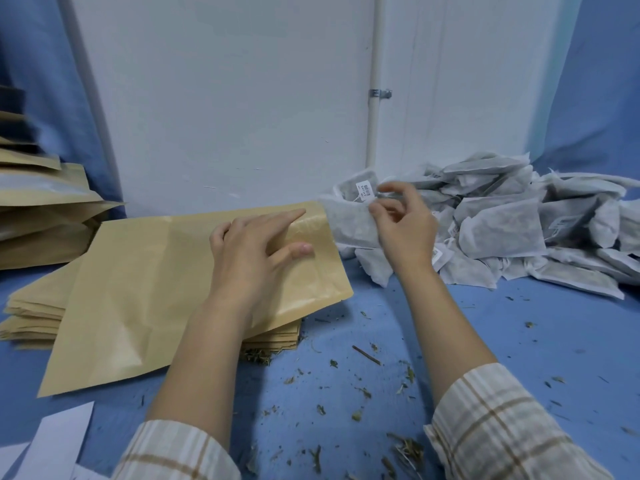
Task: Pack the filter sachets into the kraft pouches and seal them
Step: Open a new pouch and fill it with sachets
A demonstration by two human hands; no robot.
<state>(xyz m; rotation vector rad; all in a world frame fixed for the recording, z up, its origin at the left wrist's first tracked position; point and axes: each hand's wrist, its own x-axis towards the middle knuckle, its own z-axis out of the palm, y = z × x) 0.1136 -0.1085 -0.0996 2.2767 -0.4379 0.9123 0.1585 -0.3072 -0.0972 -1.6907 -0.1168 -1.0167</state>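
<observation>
A large kraft pouch (145, 292) lies tilted on top of a flat stack of kraft pouches (31, 317), its mouth facing right. My left hand (256, 251) rests on the pouch near its mouth, fingers spread and mostly straight. My right hand (401, 223) pinches a grey-white filter sachet (349, 223) at the pouch's mouth; the sachet's left end touches the pouch's upper right corner. A small white barcode tag (366, 190) hangs above the sachet.
A big heap of filter sachets (519, 226) fills the right side against the white wall. More kraft pouches (41, 209) are piled at far left. Dried herb bits (374, 386) litter the blue cloth. White paper strips (59, 441) lie at the bottom left.
</observation>
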